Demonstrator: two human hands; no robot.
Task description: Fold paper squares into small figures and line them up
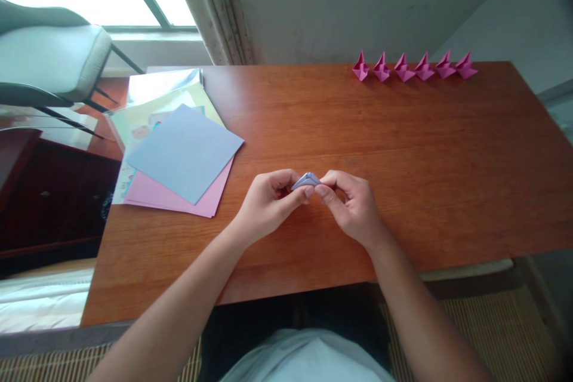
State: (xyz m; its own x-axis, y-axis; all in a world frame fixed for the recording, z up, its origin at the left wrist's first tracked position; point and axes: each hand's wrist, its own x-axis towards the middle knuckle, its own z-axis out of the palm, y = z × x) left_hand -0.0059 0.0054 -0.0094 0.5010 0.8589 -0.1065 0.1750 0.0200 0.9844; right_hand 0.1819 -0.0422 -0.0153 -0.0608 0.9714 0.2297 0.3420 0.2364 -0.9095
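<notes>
Between my two hands, just above the wooden table (313,125), is a small piece of folded blue-grey paper (307,179). My left hand (273,200) pinches its left side, with the thumb lying along the lower edge. On the right, the thumb and forefinger of my right hand (351,202) are closed on its other end. The fingertips hide part of the folds. To the left lies a flat square sheet of blue paper (187,152), on top of pink sheets (215,191).
Along the far right edge stands a row of several pink folded paper figures (404,68). A pale yellow printed packet (206,98) lies beneath the sheets. A chair (54,59) stands beyond the table's left side, near the window and a curtain (215,6).
</notes>
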